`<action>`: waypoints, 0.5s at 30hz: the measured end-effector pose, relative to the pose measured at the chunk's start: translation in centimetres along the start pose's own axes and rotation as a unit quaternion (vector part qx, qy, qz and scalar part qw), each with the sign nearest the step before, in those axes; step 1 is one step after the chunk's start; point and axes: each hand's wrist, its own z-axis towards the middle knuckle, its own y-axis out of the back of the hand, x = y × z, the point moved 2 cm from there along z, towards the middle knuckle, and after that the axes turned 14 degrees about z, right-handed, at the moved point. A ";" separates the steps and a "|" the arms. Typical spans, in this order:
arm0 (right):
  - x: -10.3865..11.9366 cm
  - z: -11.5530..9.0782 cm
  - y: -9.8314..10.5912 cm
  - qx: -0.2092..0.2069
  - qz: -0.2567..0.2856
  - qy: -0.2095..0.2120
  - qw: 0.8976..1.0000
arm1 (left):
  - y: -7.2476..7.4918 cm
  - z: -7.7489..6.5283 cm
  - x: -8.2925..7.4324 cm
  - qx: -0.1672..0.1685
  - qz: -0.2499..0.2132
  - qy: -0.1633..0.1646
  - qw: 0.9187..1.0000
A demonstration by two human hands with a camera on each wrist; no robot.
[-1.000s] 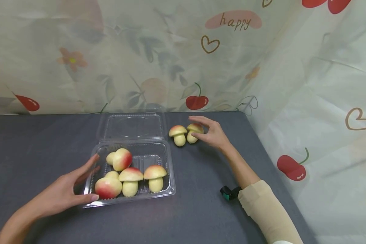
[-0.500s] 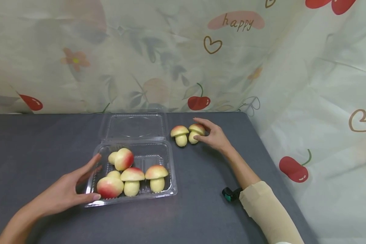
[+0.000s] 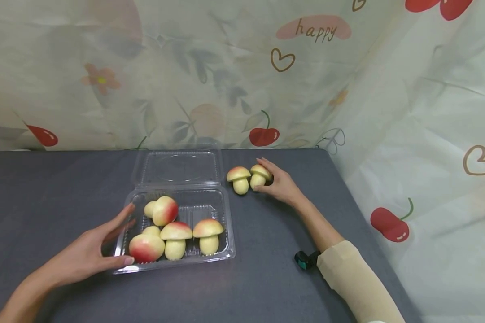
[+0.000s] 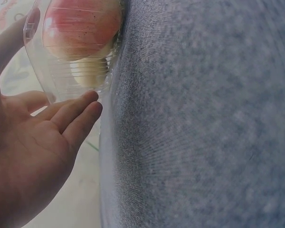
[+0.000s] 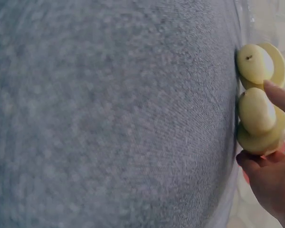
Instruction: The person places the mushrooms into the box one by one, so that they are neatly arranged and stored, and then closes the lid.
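Note:
My right hand (image 3: 281, 184) is at the back right, thumb by the stem and fingers round the cap of a toy mushroom (image 3: 258, 176) with a yellow stem and reddish cap. In the right wrist view this toy mushroom (image 5: 257, 111) lies between thumb and fingertips, low at the table. A second toy mushroom (image 3: 239, 180) stands just left of it. At the left end of a clear plastic box (image 3: 230, 242), my left hand (image 3: 86, 253) spreads thumb and fingers along the side. The left wrist view shows straight fingers (image 4: 78, 116) against the wall. Several toy mushrooms (image 3: 176, 240) lie inside.
The box's clear lid (image 3: 179, 166) lies folded back behind it on the dark grey table (image 3: 242, 287). A patterned cloth (image 3: 210, 80) rises behind the table and along its right side. A small black device (image 3: 304, 260) is at the right wrist.
My right hand has closed round the right toy mushroom, its thumb coming lower on the stem. The left hand keeps its place at the box; the view has shifted slightly.

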 end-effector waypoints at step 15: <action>-0.4 0.6 -0.8 -0.026 -0.020 -0.011 0.999 | 0.0 0.0 -0.3 0.001 -0.013 -0.005 1.000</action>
